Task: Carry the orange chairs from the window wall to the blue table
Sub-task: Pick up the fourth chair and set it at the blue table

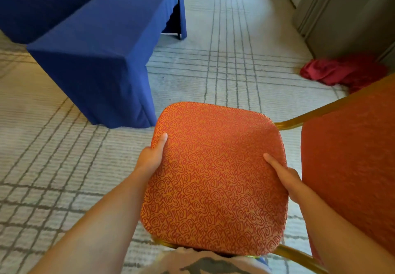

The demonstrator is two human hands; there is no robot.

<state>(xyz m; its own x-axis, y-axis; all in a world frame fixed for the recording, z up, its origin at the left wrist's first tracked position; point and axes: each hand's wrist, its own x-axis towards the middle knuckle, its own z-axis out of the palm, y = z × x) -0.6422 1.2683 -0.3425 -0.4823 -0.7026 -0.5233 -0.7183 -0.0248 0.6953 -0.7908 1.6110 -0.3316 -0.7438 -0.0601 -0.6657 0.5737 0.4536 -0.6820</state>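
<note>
A shirt (205,263), its dark print unreadable, shows below the orange chair (213,177); left hand (150,159) and right hand (285,178) clasp its seat edges, thumbs on top, near the blue table (96,49).

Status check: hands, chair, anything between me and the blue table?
Left hand and right hand grip the orange chair by its seat sides. Blue table ahead left. Red cloth on carpet, off right.

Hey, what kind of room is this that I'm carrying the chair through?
Probably a hotel banquet or conference room: a table draped to the floor in blue cloth, a padded orange chair on a gold metal frame, and patterned carpet.
</note>
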